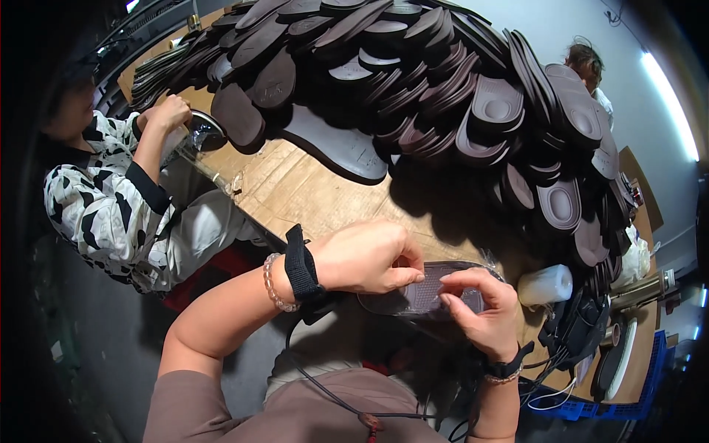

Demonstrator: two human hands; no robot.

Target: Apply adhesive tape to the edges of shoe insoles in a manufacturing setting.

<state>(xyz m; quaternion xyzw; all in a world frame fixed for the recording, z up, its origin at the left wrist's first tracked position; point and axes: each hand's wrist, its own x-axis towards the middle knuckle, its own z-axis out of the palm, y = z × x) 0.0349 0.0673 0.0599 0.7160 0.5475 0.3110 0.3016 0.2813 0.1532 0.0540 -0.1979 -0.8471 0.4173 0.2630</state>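
A dark brown shoe sole [425, 294] with a textured middle lies at the near edge of the table, under both my hands. Glints around it look like clear film. My left hand [369, 258] is over its left part, thumb and forefinger pinched together; whatever is between them is too small to make out. Above the sole's right part, my right hand [484, 306] has curved fingers, with a small gap between thumb and forefinger and nothing visible in it. Both wrists wear a black band and a beaded bracelet.
Stacked dark brown soles [436, 96] form a large heap across the table [295, 181]. A whitish roll [545, 285] stands right of my right hand, near a black bag [580, 332] and cables. At left, a person in a patterned shirt [111, 199] handles a sole. Another person [587, 66] is behind the heap.
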